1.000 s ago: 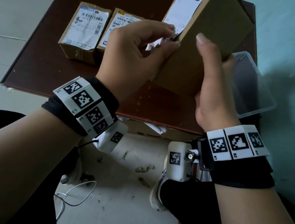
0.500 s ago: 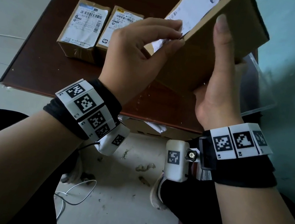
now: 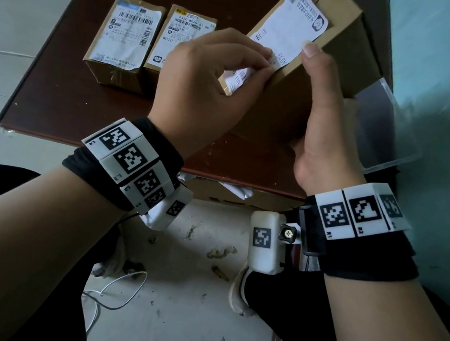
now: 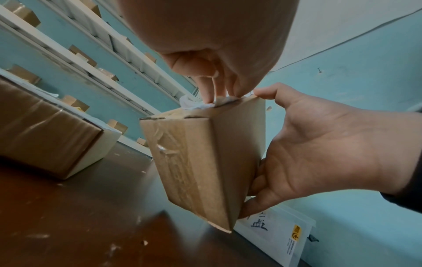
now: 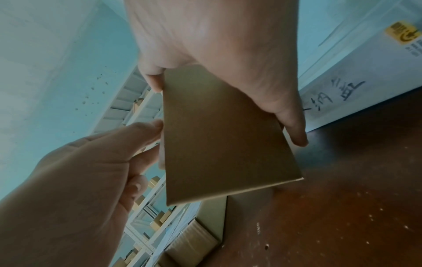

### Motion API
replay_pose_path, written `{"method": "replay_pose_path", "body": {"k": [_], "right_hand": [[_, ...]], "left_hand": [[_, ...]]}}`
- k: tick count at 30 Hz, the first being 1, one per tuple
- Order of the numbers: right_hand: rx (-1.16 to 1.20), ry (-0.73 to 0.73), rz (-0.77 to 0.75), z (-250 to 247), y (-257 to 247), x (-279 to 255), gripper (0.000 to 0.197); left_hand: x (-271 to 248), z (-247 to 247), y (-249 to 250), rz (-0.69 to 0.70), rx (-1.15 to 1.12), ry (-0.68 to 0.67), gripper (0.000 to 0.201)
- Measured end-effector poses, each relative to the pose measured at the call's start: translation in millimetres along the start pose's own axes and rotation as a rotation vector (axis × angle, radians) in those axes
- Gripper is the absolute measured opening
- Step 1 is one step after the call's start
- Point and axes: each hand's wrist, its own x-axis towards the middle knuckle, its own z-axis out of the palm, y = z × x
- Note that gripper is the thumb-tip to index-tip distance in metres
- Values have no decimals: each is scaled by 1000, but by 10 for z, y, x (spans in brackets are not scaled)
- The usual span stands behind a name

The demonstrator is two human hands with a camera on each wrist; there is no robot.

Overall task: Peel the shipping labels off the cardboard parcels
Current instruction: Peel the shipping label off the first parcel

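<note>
A brown cardboard parcel (image 3: pixel 333 69) is held tilted above the dark wooden table (image 3: pixel 85 105). My right hand (image 3: pixel 315 120) grips it, thumb on the top edge and fingers underneath. A white shipping label (image 3: pixel 288 32) lies on its top face, its far corner curled up. My left hand (image 3: pixel 212 79) pinches the label's near, crumpled edge (image 4: pixel 205 103) between thumb and fingertips. In the right wrist view the parcel's plain side (image 5: pixel 223 140) fills the middle, with the right hand's fingers (image 5: pixel 292 124) wrapped round it.
Two smaller labelled parcels (image 3: pixel 123 40) (image 3: pixel 180 40) stand side by side at the table's back left. A clear plastic box (image 3: pixel 385 128) lies right of the held parcel. Crumpled paper (image 3: pixel 238 190) shows below the table's near edge. A white cable (image 3: pixel 114 291) lies on the floor.
The parcel has dropped and turned slightly, so more of the label's face shows. My right thumb has slid to the top edge. My left hand keeps pinching the label's near edge.
</note>
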Motion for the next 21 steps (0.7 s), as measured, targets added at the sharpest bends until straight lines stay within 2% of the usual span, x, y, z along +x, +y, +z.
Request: {"method": "replay_pose_path", "body": {"k": [1, 7, 12, 16, 19, 21], "right_hand": [[-21, 38, 5, 17, -5, -8, 90], [-48, -12, 11, 31, -19, -48, 85], [-36, -36, 53, 41, -32, -47, 97], [-2, -73, 75, 57, -53, -80, 98], [6, -93, 82, 96, -72, -144, 98], [15, -98, 75, 119, -112, -201, 91]], "left_hand": [[-5, 4, 0, 1, 9, 0, 14], [-9, -10, 31, -23, 24, -15, 22], [7, -20, 29, -24, 121, 56, 29], [27, -31, 15, -10, 71, 71, 33], [36, -35, 7, -7, 22, 47, 28], [53, -47, -11, -1, 32, 44, 24]]}}
